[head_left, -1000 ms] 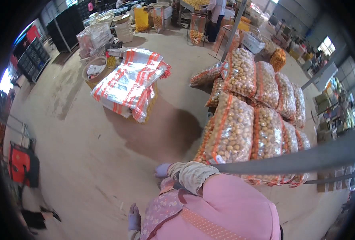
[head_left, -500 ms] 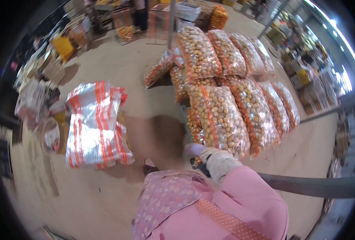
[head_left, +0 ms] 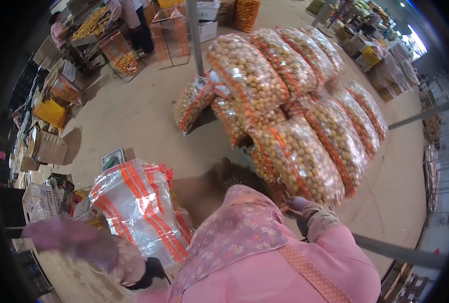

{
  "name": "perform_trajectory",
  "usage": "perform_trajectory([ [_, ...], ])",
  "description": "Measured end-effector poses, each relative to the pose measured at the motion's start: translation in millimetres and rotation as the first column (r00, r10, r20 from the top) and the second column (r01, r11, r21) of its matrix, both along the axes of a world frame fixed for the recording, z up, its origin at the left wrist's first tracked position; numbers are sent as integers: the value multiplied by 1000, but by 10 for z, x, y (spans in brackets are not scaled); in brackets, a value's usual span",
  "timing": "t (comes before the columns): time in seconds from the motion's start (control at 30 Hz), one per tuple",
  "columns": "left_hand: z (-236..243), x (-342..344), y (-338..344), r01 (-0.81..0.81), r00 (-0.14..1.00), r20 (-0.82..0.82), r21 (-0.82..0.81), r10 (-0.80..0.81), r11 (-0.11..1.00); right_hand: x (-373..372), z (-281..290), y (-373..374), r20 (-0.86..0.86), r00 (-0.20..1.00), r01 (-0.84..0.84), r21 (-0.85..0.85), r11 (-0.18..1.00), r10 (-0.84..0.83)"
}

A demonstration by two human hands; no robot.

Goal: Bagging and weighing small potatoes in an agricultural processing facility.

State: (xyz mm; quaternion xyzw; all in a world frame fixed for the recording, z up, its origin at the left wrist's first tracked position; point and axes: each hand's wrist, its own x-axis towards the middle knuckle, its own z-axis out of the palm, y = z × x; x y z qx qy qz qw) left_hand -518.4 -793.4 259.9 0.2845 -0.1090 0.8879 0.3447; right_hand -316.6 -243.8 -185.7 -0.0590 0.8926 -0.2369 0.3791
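My left hand (head_left: 67,238), in a purple glove, is smeared by motion at the lower left, beside a stack of empty clear bags with orange stripes (head_left: 136,204). Its fingers are too blurred to read. My right hand (head_left: 304,206), also gloved, sits at the foot of a pile of filled clear sacks of round yellow fruit (head_left: 285,106). It is close to the lowest sack (head_left: 305,161); whether it grips anything is unclear. My pink sleeves and flowered apron fill the bottom of the view.
One fruit sack (head_left: 191,101) leans apart at the pile's left. A metal pole (head_left: 194,30) rises behind it. People stand at a fruit table (head_left: 90,25) at the top left. A yellow crate (head_left: 50,112), a cardboard box (head_left: 47,147) and a white basket (head_left: 38,202) line the left.
My view has swung, so the fruit sacks now sit higher and the empty bags lie at the lower left. My left hand has come into view, moving fast.
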Motion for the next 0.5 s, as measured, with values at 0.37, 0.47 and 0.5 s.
perform_trajectory([
  [0.37, -269, -2274, -590, -531, 686, -539, 87, 488, 843, -4933, 547, -1248, -131, 989, 66, 4, 998, -65],
  [0.47, -424, -2896, -900, -563, 653, -542, 121, 529, 818, -6048, 910, -1699, -179, 975, 143, 44, 989, -133],
  [0.5, -453, -3097, -1032, -571, 643, -545, 127, 538, 811, -6335, 915, -1892, -178, 976, 138, 48, 989, -127],
])
